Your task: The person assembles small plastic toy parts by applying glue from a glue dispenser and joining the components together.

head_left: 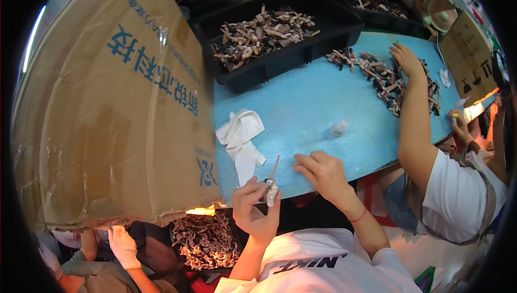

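Observation:
Raised over the near edge of the blue table, my left hand (254, 213) is closed, pinching a small figurine (272, 192) between thumb and fingers. The figurine has a whitish body and a dark part at its upper end, where a thin pinkish stick (276, 167) points upward. My right hand (325, 177) hovers to the right of it, apart from the figurine. Its fingers are bent with a gap at the tips, and no object shows between them. Beyond that hand stands a small white bottle (339, 127). A crumpled white cloth (243, 130) lies left of the figurine.
A large cardboard box (113, 115) walls off the left side. At the back, a black tray (280, 58) holds many small figurine parts. On the right, a co-worker's hand (406, 60) reaches into a pile of parts (385, 80). Below the table sits another filled bin (207, 242).

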`<act>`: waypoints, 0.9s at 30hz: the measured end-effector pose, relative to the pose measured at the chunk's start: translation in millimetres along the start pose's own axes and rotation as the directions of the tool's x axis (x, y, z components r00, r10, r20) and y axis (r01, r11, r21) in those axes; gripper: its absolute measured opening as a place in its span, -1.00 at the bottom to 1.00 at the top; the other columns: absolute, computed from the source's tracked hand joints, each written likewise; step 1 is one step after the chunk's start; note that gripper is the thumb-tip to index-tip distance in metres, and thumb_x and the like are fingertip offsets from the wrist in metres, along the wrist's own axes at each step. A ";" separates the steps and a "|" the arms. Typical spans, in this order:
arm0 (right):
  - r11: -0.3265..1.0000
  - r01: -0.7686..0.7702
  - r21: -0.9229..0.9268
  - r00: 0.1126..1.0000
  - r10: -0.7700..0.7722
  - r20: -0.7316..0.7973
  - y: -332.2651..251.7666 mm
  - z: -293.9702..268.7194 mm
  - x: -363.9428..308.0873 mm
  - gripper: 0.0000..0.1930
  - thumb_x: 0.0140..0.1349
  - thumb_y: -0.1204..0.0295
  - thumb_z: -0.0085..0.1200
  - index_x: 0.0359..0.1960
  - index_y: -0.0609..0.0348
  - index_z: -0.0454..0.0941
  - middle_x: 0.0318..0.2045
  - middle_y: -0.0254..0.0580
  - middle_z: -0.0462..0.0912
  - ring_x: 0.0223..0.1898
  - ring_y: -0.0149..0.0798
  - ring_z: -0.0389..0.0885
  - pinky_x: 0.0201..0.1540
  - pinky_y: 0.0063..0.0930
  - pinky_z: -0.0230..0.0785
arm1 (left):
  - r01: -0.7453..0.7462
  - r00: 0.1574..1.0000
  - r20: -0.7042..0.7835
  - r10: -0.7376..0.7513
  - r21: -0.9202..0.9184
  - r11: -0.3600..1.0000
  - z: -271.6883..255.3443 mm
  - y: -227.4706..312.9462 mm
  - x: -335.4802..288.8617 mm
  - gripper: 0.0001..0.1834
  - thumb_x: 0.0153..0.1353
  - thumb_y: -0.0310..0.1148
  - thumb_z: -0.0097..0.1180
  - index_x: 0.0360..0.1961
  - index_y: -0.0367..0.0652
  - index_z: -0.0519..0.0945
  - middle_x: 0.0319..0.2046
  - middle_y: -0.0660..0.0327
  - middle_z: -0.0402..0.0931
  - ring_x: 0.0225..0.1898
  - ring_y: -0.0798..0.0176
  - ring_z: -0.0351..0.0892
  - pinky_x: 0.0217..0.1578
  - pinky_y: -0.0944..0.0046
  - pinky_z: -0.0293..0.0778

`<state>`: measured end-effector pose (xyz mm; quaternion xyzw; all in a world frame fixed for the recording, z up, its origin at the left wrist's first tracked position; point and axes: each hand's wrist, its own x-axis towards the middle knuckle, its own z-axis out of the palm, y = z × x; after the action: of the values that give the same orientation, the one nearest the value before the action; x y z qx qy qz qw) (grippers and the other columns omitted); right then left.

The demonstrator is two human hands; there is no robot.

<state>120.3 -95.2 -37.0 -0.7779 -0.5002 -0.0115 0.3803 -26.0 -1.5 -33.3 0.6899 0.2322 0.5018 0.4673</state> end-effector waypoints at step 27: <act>0.151 -0.373 0.916 0.914 0.229 0.334 -70.3 -43.4 -2.5 -0.82 0.16 0.69 0.01 -0.19 0.45 0.46 -0.35 -0.10 0.54 -0.31 -0.32 0.59 -0.42 -0.61 0.50 | -0.359 0.932 0.139 0.334 0.230 0.905 -4.5 5.1 3.7 -0.65 -0.16 -0.56 0.23 -0.25 -0.16 0.52 -0.30 0.18 0.50 -0.27 0.13 0.58 0.03 -0.08 0.32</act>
<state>79.4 -108.5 33.6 -0.4528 -0.2528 0.4221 0.7436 -29.4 1.0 -26.8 0.7970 0.1447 0.5095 0.2903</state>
